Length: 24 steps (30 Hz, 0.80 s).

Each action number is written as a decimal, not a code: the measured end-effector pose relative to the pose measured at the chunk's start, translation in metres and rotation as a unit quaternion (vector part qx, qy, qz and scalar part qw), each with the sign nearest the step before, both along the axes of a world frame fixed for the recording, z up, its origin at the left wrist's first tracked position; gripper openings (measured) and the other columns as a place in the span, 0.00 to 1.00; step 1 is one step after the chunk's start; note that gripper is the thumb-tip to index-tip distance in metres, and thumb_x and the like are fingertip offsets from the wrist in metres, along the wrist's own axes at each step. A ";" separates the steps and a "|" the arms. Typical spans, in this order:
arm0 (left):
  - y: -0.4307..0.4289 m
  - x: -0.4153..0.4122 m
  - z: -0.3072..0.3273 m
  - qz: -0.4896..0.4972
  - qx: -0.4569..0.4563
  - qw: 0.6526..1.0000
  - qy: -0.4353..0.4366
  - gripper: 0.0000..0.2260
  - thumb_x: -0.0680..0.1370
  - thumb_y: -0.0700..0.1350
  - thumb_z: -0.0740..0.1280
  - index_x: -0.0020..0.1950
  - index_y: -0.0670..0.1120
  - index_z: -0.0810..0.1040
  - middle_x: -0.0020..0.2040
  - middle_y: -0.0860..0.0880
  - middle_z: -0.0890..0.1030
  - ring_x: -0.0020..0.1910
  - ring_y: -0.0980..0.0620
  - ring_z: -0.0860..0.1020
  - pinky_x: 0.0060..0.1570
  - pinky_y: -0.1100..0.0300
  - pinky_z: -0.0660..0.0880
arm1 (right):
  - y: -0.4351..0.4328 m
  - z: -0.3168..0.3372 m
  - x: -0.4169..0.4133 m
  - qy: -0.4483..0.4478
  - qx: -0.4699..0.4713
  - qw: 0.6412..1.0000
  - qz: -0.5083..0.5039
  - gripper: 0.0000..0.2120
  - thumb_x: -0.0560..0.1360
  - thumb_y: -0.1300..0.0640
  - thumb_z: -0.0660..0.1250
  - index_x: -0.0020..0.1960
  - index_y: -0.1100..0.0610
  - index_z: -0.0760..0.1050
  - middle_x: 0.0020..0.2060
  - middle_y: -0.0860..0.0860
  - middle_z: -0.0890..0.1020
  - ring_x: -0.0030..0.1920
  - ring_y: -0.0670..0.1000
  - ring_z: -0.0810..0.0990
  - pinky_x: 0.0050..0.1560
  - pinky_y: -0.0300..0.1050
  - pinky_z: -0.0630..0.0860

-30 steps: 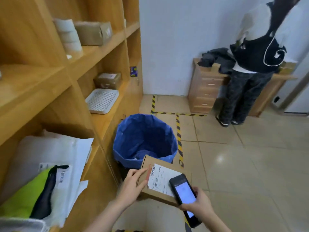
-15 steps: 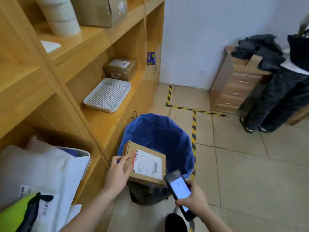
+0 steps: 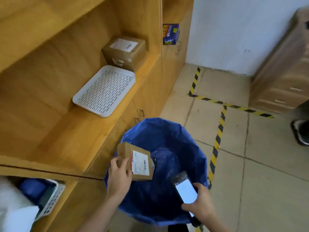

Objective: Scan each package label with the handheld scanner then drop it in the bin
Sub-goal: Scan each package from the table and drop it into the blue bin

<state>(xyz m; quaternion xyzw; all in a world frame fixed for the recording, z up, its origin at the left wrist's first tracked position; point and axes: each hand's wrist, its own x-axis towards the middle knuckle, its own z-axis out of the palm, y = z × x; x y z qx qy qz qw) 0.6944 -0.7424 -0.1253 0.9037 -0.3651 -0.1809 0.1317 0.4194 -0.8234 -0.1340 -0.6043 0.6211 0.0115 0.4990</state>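
Standing beside wooden shelves (image 3: 70, 91), blue-lined bin (image 3: 192, 148) open below. Held tilted over bin's near-left rim: cardboard package (image 3: 127, 153), label up, pinched at its edge by left hand (image 3: 119, 177). Right hand (image 3: 200, 206) wrapped around handheld scanner (image 3: 184, 190), screen lit. Likely scanned; drop not yet done. Another labelled box (image 3: 124, 51) waiting on shelf.

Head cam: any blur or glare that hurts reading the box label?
Head view: motion blur is heavy at the lower left and right edges; the label on the held box shows bars but no legible text; the scanner screen is blown out white; wide-angle bending curves the shelf edges.
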 end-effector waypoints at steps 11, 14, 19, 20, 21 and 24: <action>-0.028 0.026 -0.183 -0.067 0.127 0.990 -0.002 0.22 0.76 0.45 0.67 0.70 0.53 0.69 0.70 0.47 0.58 0.60 0.44 0.67 0.53 0.50 0.77 | -0.037 -0.162 0.051 0.050 0.032 0.998 -0.012 0.42 0.55 0.56 0.79 0.66 0.59 0.67 0.57 0.51 0.68 0.47 0.47 0.69 0.43 0.39 0.68; -0.034 0.036 -0.239 -0.073 0.162 0.984 0.000 0.22 0.77 0.45 0.67 0.71 0.54 0.68 0.71 0.47 0.56 0.62 0.45 0.66 0.55 0.52 0.77 | -0.041 -0.217 0.071 0.061 0.052 0.997 0.008 0.44 0.56 0.55 0.79 0.69 0.59 0.64 0.61 0.51 0.67 0.48 0.46 0.68 0.43 0.38 0.68; -0.042 0.049 -0.323 -0.058 0.194 0.979 0.027 0.22 0.79 0.44 0.65 0.72 0.52 0.66 0.72 0.45 0.54 0.63 0.42 0.65 0.57 0.49 0.76 | -0.048 -0.302 0.098 0.074 0.076 0.994 0.028 0.44 0.56 0.56 0.79 0.67 0.59 0.65 0.61 0.53 0.68 0.50 0.49 0.71 0.47 0.41 0.68; -0.043 0.052 -0.337 -0.055 0.194 0.979 0.025 0.22 0.79 0.44 0.65 0.72 0.52 0.66 0.72 0.45 0.54 0.64 0.42 0.65 0.57 0.49 0.76 | -0.049 -0.317 0.101 0.077 0.080 0.993 0.030 0.43 0.56 0.56 0.79 0.67 0.59 0.65 0.60 0.53 0.67 0.49 0.49 0.70 0.47 0.42 0.69; -0.044 0.055 -0.349 -0.057 0.189 0.980 0.021 0.22 0.79 0.43 0.65 0.72 0.52 0.66 0.73 0.44 0.54 0.64 0.42 0.65 0.57 0.49 0.76 | -0.050 -0.331 0.105 0.082 0.083 0.993 0.035 0.43 0.55 0.56 0.79 0.66 0.60 0.65 0.59 0.53 0.67 0.48 0.49 0.70 0.47 0.43 0.70; -0.048 0.065 -0.381 -0.085 0.173 0.981 -0.001 0.22 0.80 0.42 0.64 0.73 0.51 0.65 0.74 0.45 0.52 0.67 0.42 0.62 0.57 0.49 0.76 | -0.054 -0.367 0.114 0.101 0.081 0.990 0.054 0.43 0.56 0.55 0.79 0.66 0.60 0.65 0.60 0.54 0.67 0.48 0.49 0.70 0.48 0.44 0.72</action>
